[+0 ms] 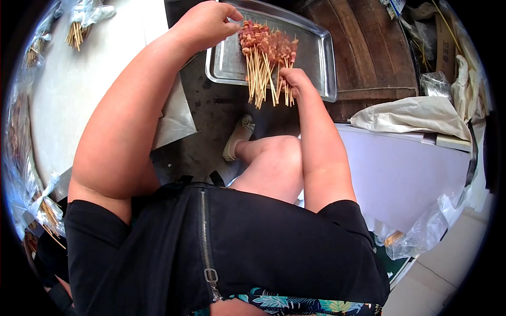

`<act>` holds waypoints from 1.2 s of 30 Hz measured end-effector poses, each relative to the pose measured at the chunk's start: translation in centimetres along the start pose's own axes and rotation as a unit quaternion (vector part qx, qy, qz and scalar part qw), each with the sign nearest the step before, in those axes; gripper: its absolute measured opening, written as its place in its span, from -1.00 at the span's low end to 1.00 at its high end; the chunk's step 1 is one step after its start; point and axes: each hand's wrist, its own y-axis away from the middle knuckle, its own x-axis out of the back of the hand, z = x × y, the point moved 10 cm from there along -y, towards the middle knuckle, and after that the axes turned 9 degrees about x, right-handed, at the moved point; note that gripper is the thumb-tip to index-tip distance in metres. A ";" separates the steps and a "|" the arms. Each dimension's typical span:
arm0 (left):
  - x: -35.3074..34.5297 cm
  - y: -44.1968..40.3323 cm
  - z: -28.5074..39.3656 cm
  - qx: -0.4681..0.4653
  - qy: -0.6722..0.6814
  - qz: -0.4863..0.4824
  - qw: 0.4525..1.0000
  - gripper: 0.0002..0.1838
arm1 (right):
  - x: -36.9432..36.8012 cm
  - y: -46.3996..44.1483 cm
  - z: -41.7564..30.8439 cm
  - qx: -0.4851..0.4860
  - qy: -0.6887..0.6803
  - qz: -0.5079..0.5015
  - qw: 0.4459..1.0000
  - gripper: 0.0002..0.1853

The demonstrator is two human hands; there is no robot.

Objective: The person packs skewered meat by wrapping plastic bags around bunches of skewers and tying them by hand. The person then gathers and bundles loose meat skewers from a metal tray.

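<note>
A metal tray [325, 68] holds a pile of meat skewers [261, 63], the meat toward the far side and the bare sticks jutting over the near rim. My right hand [296, 81] is closed around the sticks of a few skewers at the pile's right side. At the upper left, my left hand [211, 22] hovers over the tray's left edge, next to the meat ends. Its thumb and forefinger are apart, with nothing visible between them; the other fingers are partly hidden.
A white tabletop [79, 100] lies to the left, with plastic-wrapped stick bundles [78, 32] on it. Brown wooden boards [363, 47] are at the upper right. A pale cloth [411, 115] lies by a white surface [400, 174] on the right, near a plastic bag [427, 231].
</note>
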 end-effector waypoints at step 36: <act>-0.3 -0.2 -0.2 -0.001 0.016 -0.020 1.000 -0.66 | -2.9 1.0 0.5 -0.101 -0.076 -0.070 0.989 -0.91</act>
